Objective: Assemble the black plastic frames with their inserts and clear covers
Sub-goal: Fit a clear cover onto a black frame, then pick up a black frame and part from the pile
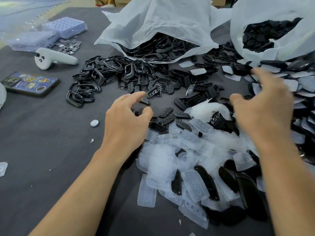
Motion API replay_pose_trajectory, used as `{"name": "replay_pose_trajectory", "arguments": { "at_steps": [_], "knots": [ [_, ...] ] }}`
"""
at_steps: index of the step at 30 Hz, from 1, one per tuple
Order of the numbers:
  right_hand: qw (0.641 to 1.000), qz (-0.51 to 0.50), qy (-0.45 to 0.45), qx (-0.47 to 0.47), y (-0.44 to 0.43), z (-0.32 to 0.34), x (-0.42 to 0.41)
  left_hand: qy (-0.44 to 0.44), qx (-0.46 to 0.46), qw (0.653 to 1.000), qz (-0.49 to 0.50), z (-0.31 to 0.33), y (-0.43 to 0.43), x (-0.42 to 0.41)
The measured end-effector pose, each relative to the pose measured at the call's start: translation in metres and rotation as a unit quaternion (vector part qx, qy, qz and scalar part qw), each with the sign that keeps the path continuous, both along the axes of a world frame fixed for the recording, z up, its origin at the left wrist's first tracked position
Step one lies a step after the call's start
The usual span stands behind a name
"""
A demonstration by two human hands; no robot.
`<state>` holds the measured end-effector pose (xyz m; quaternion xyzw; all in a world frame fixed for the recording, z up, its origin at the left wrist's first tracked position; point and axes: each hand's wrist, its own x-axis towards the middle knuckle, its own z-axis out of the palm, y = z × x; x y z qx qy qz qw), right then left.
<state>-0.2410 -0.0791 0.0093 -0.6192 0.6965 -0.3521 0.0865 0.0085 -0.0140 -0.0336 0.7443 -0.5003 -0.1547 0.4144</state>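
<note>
Head view: left grip (126, 116) being held released, fingers loosely bent, just over black inserts (170, 114) at tabletop (51, 150) middle. Right grip (262, 108) being held released, fingers spread, blurred, over inserts and clear covers (170, 160). Black frames (109, 70) being kept in pile behind inserts, at mouth of white bag (153, 23). Clear covers being kept in heap between both arms. Phone (30, 84) and white controller (52, 58) being kept far left.

Black frames (109, 68) and translucent white covers (194, 184) lie on a dark grey tablecloth (42, 142) beside pale bags (153, 23).
</note>
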Motion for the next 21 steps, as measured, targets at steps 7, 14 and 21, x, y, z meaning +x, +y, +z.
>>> {"name": "replay_pose_trajectory", "arguments": {
  "at_steps": [7, 14, 21],
  "knots": [
    [0.965, 0.232, 0.119, 0.015, 0.015, -0.025, 0.072, -0.098, -0.005, 0.995, 0.022, -0.004, -0.034, 0.030],
    [0.940, 0.286, 0.178, 0.055, 0.019, -0.043, 0.075, -0.153, 0.095, 0.984, -0.011, -0.001, -0.092, 0.062],
    [0.954, 0.285, 0.076, 0.053, 0.019, -0.037, 0.078, -0.214, 0.010, 0.977, -0.014, -0.007, -0.097, 0.060]
  ]
}}
